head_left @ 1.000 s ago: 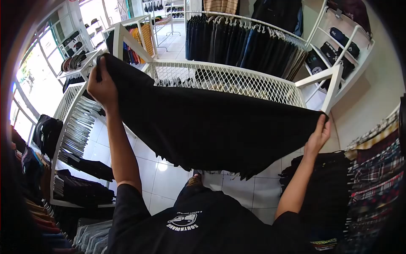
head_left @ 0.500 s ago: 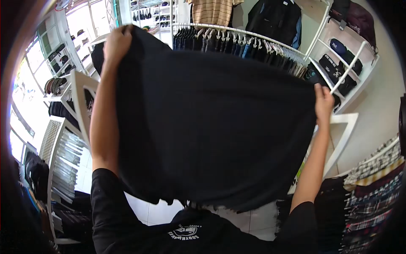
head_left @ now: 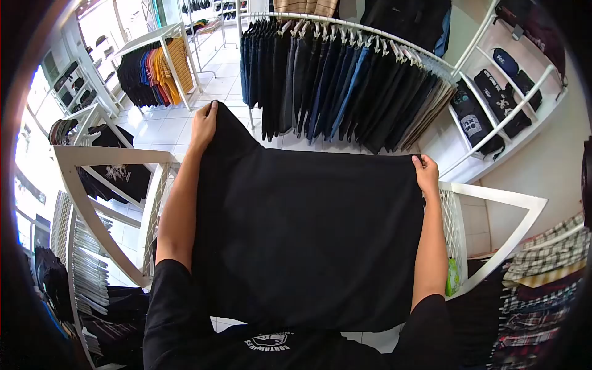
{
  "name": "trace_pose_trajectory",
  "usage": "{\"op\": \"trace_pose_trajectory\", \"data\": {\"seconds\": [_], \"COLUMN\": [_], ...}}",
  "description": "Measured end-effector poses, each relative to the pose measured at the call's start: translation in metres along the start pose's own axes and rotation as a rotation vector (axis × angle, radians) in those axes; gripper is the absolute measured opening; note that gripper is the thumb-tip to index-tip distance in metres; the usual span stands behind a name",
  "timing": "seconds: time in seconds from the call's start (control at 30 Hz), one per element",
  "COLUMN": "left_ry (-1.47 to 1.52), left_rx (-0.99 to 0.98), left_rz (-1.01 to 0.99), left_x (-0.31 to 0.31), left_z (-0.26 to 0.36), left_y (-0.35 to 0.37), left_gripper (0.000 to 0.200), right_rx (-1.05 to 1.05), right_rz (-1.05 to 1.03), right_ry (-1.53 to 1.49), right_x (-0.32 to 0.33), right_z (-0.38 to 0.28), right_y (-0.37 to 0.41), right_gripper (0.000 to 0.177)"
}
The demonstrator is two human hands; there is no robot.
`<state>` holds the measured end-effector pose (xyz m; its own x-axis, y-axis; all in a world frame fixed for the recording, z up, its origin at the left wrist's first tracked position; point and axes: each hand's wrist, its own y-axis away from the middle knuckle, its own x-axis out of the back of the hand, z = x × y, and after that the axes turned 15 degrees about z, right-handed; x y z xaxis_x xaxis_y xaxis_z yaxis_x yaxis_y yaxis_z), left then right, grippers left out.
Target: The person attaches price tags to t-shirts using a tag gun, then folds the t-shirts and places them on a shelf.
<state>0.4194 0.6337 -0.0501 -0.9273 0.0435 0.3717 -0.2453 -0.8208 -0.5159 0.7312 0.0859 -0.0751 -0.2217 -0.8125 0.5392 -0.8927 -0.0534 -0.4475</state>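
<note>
Black garment (head_left: 308, 234) hangs spread between both hands, left hand (head_left: 205, 126) and right hand (head_left: 427, 176) pinched shut on its upper corners. I record white frame (head_left: 493, 193) flanking it, open floor (head_left: 222, 86) beyond; hands now closer together.

I've the cloth (head_left: 308, 240) mid-view btwn L hand (head_left: 205, 125) and R hand (head_left: 427, 176), mesh stand (head_left: 453, 216) showing either side. Trousers (head_left: 333, 86) hang on rail (head_left: 370, 29), 12 o'clock; clothes rack (head_left: 142, 42) 10, wall shelves (head_left: 480, 123) 2, hung clothes (head_left: 542, 265) 4, hangers (head_left: 89, 259) 8.
</note>
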Motion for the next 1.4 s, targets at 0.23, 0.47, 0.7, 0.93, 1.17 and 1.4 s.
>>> {"op": "trace_pose_trajectory", "data": {"seconds": [0.23, 0.47, 0.7, 0.93, 1.17, 1.4], "left_ry": [0.325, 0.477, 0.094, 0.202, 0.107, 0.454], "left_rx": [-0.133, -0.202, 0.015, -0.042, -0.033, 0.036], "left_rz": [0.050, -0.003, -0.126, -0.075, -0.033, -0.319], "left_x": [0.063, 0.163, 0.242, 0.246, 0.241, 0.254], "left_z": [0.023, 0.049, 0.028, 0.012, 0.001, 0.002], "left_y": [-0.007, 0.066, 0.204, 0.244, 0.253, 0.229], "left_gripper": [0.041, 0.035, 0.053, 0.042, 0.051, 0.034], "right_rx": [0.061, 0.184, 0.256, 0.438, 0.450, 0.210], "right_rz": [0.019, 0.034, -0.001, -0.071, -0.440, -0.534], "right_ry": [-0.034, 0.111, 0.382, 0.187, -0.298, -0.365], "right_x": [0.064, 0.127, 0.150, 0.101, -0.040, -0.140], "right_z": [-0.031, -0.042, -0.020, -0.107, -0.241, -0.296], "right_y": [0.022, 0.075, 0.154, 0.212, 0.264, 0.302], "right_gripper": [0.014, 0.011, 0.025, 0.028, 0.046, 0.062]}}
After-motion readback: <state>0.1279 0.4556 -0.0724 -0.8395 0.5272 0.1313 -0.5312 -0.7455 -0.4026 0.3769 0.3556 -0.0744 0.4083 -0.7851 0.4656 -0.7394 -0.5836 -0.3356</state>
